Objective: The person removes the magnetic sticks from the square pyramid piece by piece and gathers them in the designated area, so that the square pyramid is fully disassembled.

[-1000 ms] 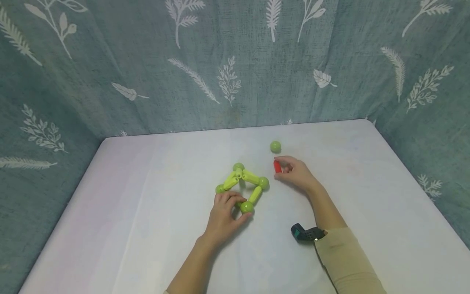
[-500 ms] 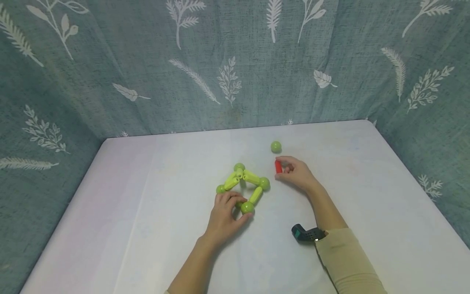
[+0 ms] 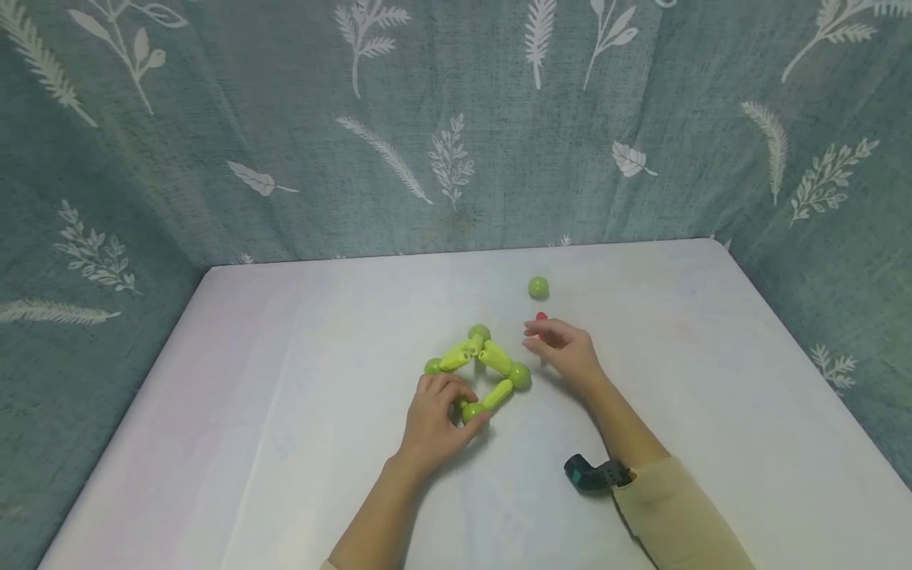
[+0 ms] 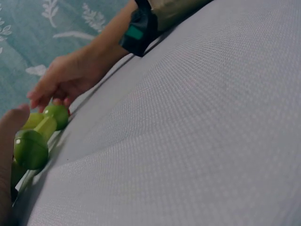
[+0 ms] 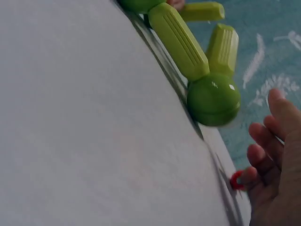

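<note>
A four-sided frame of lime-green rods (image 3: 498, 395) joined by green balls (image 3: 520, 375) lies mid-table. Several rod ends stand unjoined near its back ball (image 3: 480, 333). My left hand (image 3: 436, 412) holds the front ball (image 3: 473, 412) between thumb and fingers; the left wrist view shows that ball (image 4: 31, 149) beside the thumb. My right hand (image 3: 570, 352) hovers just right of the frame, fingers stretched out and apart, gripping nothing. Behind its fingers a red rod (image 3: 541, 316) shows partly, mostly hidden; its round end (image 5: 237, 180) appears past the fingertips in the right wrist view.
A loose green ball (image 3: 538, 287) lies behind the red rod, toward the far edge of the white table (image 3: 321, 332). Patterned green curtain (image 3: 456, 158) hangs around the back and sides. A dark band with a wrist camera (image 3: 591, 475) sits on my right wrist.
My right hand has let go of the red rod and come a little toward me and left. The green frame has turned slightly clockwise under my left hand.
</note>
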Tool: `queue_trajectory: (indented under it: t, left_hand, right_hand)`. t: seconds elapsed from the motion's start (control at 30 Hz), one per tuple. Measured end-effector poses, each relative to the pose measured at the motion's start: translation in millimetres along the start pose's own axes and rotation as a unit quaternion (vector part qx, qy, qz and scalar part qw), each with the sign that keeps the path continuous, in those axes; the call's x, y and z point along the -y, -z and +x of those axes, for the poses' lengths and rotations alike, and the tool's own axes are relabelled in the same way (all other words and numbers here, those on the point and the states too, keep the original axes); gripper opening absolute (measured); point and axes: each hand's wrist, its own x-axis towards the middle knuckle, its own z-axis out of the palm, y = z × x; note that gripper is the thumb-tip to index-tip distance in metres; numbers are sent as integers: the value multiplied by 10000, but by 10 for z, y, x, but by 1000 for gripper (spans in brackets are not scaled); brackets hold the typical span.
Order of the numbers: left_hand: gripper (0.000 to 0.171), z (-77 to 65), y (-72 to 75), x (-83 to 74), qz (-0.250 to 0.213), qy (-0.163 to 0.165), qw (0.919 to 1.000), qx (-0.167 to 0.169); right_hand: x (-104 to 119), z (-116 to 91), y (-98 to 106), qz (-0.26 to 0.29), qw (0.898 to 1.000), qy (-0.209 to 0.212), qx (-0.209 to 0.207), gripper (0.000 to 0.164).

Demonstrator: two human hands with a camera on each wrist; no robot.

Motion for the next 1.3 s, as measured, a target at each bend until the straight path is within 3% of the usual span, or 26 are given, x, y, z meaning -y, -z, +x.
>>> queue_trajectory:
  t: [0.1,0.2,0.33,0.47,0.63,0.77,0.93,1.3]
  left_hand:
    - [33,10,-25,13,1,-153,9999,-31]
    - [31,23,-44,16,-93,-171,9998,-14]
    - [21,46,-52,18,-241,20,9996,-162]
    - [15,75,-42,12,-237,120,9980,-570]
    - [12,120,-41,2,-97,-29,9951,-979]
    - [20,131,-41,-4,-105,27,9970,-763]
    - [39,131,-48,1,75,80,9986,-516]
    - [35,117,-81,-34,7,522,9985,-185]
  right_hand:
    - [56,-49,-106,362,9966,188,713,28]
    - [110,-73,-188,276,9902,220,1349,30]
    - [146,-62,-223,5,9860,-6,1667,27]
    - [130,-26,-220,246,9827,-256,1819,22]
    - [132,-13,-224,1002,9730,-478,2025,21]
    - [158,-38,-255,1385,9671,-465,2082,25]
    - [188,-76,-317,1620,9688,-255,1858,28]
    - [200,-91,-315,1198,9761,-210,1803,28]
